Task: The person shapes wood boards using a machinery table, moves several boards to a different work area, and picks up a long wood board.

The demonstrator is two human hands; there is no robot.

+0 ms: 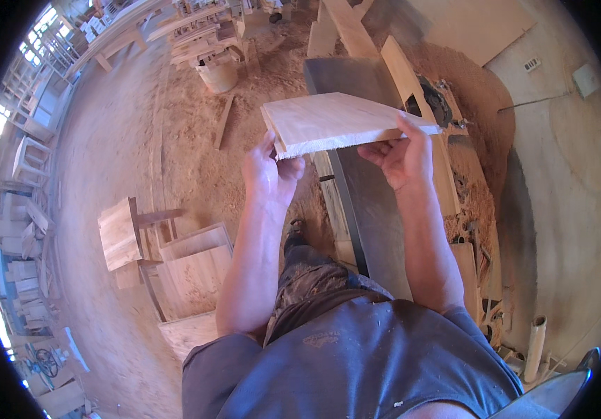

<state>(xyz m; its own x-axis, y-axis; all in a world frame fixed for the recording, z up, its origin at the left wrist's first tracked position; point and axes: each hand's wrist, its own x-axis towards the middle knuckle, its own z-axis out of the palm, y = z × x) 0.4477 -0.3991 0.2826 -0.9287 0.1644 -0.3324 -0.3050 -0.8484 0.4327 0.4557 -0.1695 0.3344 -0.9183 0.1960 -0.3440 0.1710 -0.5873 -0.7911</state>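
Observation:
A pale wooden board (342, 122), flat and wide with a rough-cut near edge, is held up in front of me in both hands. My left hand (270, 171) is closed on its left end, thumb below the near corner. My right hand (402, 153) grips the right part of the near edge, with the thumb at the edge and the fingers curled beneath. A line along the left end could be a second layer; I cannot tell. Below and behind the board lies the long dark grey machine table (374, 209), partly covered by the board and my right arm.
Left of me, a stack of wooden panels (192, 279) stands beside another pile of boards (120, 234). A light bucket (217, 74) sits ahead near heaped timber. Along the machine's right side are a long plank (402, 70) and sawdust (479, 181). A loose strip (224, 122) lies on the floor.

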